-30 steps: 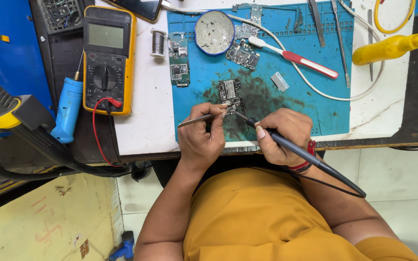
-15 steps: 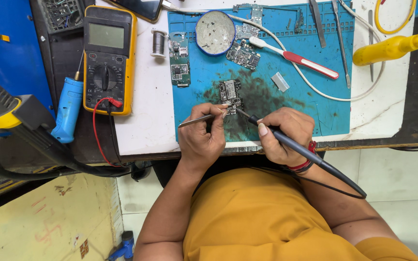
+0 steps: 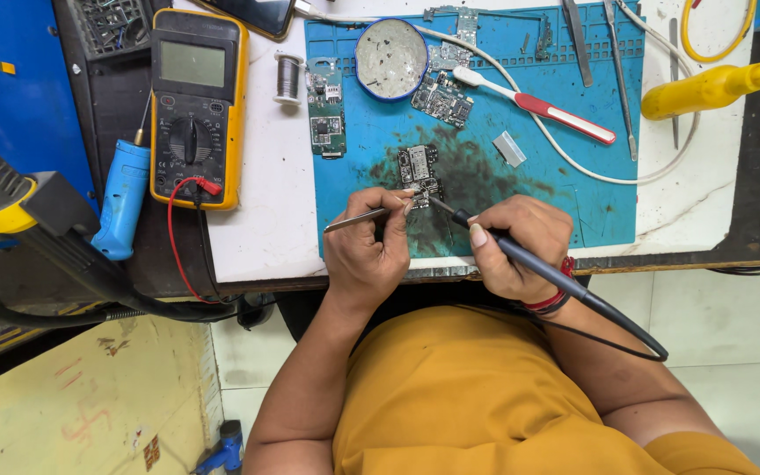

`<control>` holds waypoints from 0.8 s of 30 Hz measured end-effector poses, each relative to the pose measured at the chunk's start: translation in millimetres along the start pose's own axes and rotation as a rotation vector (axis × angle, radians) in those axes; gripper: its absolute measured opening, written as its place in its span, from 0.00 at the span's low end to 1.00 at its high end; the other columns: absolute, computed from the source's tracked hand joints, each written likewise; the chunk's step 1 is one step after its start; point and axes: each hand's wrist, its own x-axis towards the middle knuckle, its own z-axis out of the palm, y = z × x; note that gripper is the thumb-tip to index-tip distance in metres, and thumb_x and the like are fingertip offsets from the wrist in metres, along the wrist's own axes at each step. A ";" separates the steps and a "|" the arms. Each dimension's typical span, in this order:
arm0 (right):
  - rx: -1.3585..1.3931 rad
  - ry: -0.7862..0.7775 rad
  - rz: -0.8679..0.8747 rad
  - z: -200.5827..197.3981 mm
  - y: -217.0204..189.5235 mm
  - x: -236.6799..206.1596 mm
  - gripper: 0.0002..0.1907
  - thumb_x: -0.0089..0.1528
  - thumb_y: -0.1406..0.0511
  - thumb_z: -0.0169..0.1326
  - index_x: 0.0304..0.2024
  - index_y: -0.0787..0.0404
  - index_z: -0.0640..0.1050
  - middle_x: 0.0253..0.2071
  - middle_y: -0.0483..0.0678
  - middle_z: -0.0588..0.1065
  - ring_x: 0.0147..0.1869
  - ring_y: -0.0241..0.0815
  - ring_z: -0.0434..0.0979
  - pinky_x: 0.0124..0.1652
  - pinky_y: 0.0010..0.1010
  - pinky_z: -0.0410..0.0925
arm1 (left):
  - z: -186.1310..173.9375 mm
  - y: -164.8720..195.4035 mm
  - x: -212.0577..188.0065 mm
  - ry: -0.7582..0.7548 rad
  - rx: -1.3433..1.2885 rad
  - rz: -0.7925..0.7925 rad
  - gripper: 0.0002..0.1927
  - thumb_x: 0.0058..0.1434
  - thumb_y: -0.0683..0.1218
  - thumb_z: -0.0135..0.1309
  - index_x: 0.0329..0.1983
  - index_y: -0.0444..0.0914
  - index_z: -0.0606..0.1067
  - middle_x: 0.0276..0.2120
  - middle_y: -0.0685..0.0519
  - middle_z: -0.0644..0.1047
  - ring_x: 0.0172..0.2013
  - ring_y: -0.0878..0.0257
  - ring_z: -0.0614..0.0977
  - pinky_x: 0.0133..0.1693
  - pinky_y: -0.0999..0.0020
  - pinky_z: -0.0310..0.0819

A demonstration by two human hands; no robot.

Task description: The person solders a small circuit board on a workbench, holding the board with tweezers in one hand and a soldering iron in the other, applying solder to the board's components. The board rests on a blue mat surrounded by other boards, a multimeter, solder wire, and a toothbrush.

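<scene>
**A:** Centre of the frame, both hands are over the blue work mat (image 3: 591, 176). The left hand (image 3: 369, 255) is closed on a pair of metal tweezers (image 3: 358, 219), and their tips meet the small circuit board (image 3: 419, 170) lying on the dark-stained patch of the mat.

**B:** And the right hand (image 3: 516, 246) is wrapped, pen-style, around a black soldering iron (image 3: 565, 286). Its tip comes in from the lower right and touches the lower edge of that same board, just beside the tweezer tips. The cord loops off toward the lower right of the frame.

**A:** Upper part of the mat: a round metal tin (image 3: 390, 58), more bare circuit boards near it, and a red-and-white brush (image 3: 538, 104) lying diagonally.

**B:** Left of the mat, a long green board (image 3: 325, 119) straddles its edge, with a small solder spool (image 3: 288, 77) beside it on the white tabletop. Farther left, a yellow multimeter (image 3: 197, 105), red lead curling below it.

**A:** A blue-handled tool (image 3: 122, 200) sits just left of the meter. Upper right corner, a yellow bottle (image 3: 705, 88) lies on its side.

**B:** Bottom of the frame, the person's orange shirt (image 3: 485, 405).
</scene>
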 end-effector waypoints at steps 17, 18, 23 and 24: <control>0.002 -0.010 0.015 -1.0 -1.9 0.5 0.03 0.62 0.71 0.57 0.35 0.65 0.75 0.29 0.52 0.77 0.30 0.47 0.77 0.33 0.33 0.68 | 0.8 0.0 -0.7 0.000 -0.015 0.000 0.08 0.68 0.37 0.58 0.44 0.36 0.70 0.40 0.48 0.84 0.33 0.65 0.87 0.33 0.73 0.80; -0.003 -0.015 0.012 -1.0 -1.8 0.6 0.03 0.61 0.71 0.57 0.35 0.65 0.75 0.29 0.52 0.76 0.29 0.47 0.77 0.32 0.33 0.68 | 0.9 0.2 -0.7 0.002 -0.014 0.005 0.08 0.68 0.37 0.58 0.44 0.36 0.70 0.40 0.48 0.84 0.33 0.64 0.87 0.34 0.73 0.80; -0.008 -0.002 0.006 -1.0 -0.9 0.9 0.03 0.62 0.71 0.57 0.35 0.65 0.75 0.30 0.52 0.77 0.30 0.48 0.77 0.33 0.33 0.68 | 0.8 0.6 -0.1 0.005 -0.005 0.006 0.08 0.68 0.37 0.58 0.43 0.36 0.70 0.40 0.48 0.84 0.33 0.65 0.86 0.34 0.73 0.80; -0.012 -0.010 0.006 -1.0 -0.8 0.9 0.03 0.61 0.71 0.57 0.34 0.65 0.75 0.29 0.52 0.77 0.29 0.48 0.77 0.32 0.34 0.68 | 0.8 0.7 0.0 0.003 -0.003 0.010 0.08 0.68 0.37 0.58 0.43 0.36 0.70 0.40 0.48 0.84 0.33 0.64 0.86 0.34 0.73 0.80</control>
